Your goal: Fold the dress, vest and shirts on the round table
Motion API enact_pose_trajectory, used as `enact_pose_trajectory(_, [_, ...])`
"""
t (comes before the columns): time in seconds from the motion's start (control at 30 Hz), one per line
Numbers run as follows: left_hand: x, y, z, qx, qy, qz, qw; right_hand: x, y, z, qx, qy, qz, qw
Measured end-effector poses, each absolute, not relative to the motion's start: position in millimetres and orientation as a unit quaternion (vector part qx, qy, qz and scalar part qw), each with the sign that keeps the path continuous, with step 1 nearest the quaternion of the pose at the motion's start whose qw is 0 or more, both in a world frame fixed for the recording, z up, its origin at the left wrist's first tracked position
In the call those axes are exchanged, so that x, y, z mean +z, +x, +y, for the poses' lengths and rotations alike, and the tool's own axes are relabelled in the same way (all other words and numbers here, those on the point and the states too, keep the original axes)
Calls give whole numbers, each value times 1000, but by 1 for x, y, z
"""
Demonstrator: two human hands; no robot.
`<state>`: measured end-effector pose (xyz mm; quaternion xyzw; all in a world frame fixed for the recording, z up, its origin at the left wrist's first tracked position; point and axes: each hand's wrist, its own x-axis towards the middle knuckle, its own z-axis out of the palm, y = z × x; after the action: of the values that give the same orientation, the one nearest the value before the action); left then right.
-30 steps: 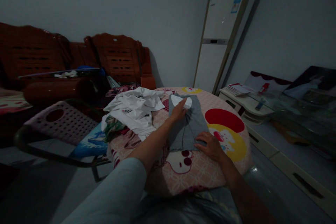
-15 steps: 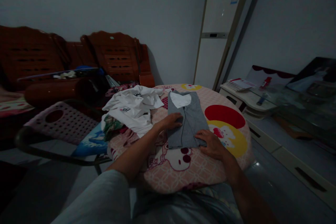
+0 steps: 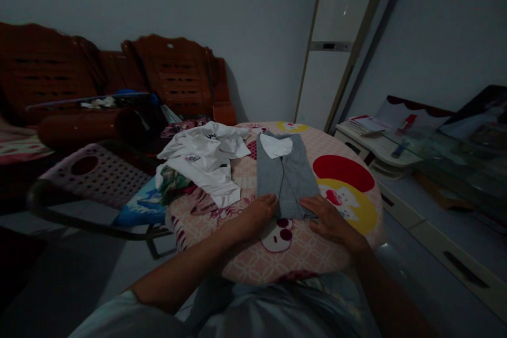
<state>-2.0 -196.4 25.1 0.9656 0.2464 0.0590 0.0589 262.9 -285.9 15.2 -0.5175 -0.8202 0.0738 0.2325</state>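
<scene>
A grey knitted cardigan (image 3: 291, 171), folded into a narrow oblong with a white patch showing at its neck, lies flat on the table (image 3: 253, 266). On its lower left corner rests my left hand (image 3: 261, 215), palm down with fingers stretched out. My right hand (image 3: 327, 219) lies on the lower right corner, fingers extended over the ribbed hem. Neither hand grips the cloth. To the left of the cardigan, a crumpled white shirt (image 3: 208, 156) with dark lettering covers part of some green and pinkish clothes (image 3: 174, 185).
A metal-framed chair (image 3: 99, 174) with a blue cushion (image 3: 142, 205) stands left of the table. Behind it is a wooden sofa (image 3: 174, 74) with things piled on it. To the right runs a low white cabinet (image 3: 415, 222); a tall white appliance (image 3: 327, 84) stands at the back.
My left hand has slid down the cardigan from its left middle to the lower left corner. My right hand stays near the lower right corner. The view has shifted slightly.
</scene>
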Motion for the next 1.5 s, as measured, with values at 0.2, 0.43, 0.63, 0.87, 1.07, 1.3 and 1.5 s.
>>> enact_pose_trajectory(0.2, [16,-1,-181,123,941,297,109,8,253,-274,7,-541,-816,202])
enact_pose_trajectory(0.43, [24,-17,-162,139,937,269,173,-3,268,-261,-6,-548,-797,256])
enact_pose_trajectory(0.63, [67,-19,-122,171,921,257,238,32,282,-235,94,-608,-694,373])
enact_pose_trajectory(0.87, [97,2,-62,202,911,324,154,78,290,-171,66,-623,-672,394])
enact_pose_trajectory(1.07, [99,16,-15,219,897,367,109,87,289,-108,96,-689,-607,384])
enact_pose_trajectory(1.3, [89,31,32,213,871,434,87,73,289,-43,61,-720,-581,375])
enact_pose_trajectory(1.5, [63,52,37,176,834,520,56,48,289,-20,3,-749,-606,270])
